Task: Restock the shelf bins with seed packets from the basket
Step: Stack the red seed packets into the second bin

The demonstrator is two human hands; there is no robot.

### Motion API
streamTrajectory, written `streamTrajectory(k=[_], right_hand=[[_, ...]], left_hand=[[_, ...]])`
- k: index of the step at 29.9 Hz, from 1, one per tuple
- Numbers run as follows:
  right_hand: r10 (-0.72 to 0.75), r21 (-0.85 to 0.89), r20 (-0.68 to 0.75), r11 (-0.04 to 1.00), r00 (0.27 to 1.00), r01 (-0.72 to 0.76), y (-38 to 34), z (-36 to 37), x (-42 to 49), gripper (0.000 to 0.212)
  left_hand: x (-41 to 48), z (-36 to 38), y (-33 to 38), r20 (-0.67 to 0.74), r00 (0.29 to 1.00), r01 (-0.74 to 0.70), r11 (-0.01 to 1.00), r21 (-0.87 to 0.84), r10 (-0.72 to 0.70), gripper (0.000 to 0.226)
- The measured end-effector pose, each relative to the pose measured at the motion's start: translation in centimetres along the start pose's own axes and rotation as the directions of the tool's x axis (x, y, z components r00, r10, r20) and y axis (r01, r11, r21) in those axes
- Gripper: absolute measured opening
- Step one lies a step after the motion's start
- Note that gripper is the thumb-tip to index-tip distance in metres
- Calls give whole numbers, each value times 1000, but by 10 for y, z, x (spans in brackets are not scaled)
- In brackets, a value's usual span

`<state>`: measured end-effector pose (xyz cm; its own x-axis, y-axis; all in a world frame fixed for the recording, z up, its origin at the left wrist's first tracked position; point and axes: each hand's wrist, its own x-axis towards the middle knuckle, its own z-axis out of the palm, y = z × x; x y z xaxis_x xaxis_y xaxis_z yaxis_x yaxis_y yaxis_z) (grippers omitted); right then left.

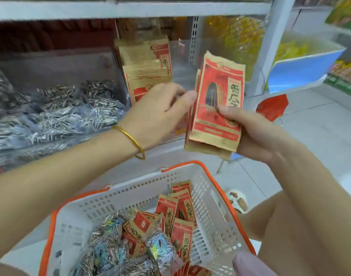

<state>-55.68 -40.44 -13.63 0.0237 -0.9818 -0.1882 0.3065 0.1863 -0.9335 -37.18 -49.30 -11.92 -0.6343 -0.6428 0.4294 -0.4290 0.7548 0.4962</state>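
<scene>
Nearest: white basket [142, 188] with orange rim, containing red kraft seed packets [182, 208] and clear sunflower-seed packs [160, 248]. The right hand [256, 132] grips a stack of packets [218, 108] printed 香瓜子, held just right of the part-filled clear shelf bin [182, 62]. The left hand [160, 112] has its thumb at the stack's left edge; its grip cannot be determined.
</scene>
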Motion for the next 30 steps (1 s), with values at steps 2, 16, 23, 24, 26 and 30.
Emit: streamTrajectory(k=[2,16,23,24,26,30], right_hand=[[20,24,-54,1000,998,-19,-28,-9,32,58],[-48,-684,-148,727,988,-67,-37,-19,240,65],[-14,-740,-160,663,987,-110,-36,-24,265,62],[-35,-737,-154,670,987,-91,-33,-20,269,57],[6,-733,-161,668,987,-124,-26,-16,275,53],[112,-707,-176,677,978,-205,-15,-17,279,51]], left_hand=[[20,-18,-13,-126,988,-49,959,281,88,52],[87,-41,-65,116,945,274,934,228,-306,59],[93,-45,-72,177,923,318,936,149,-342,46],[92,-45,-72,186,918,321,932,167,-349,49],[92,-46,-71,193,911,330,925,190,-364,48],[93,-46,-72,211,900,343,918,197,-382,51]])
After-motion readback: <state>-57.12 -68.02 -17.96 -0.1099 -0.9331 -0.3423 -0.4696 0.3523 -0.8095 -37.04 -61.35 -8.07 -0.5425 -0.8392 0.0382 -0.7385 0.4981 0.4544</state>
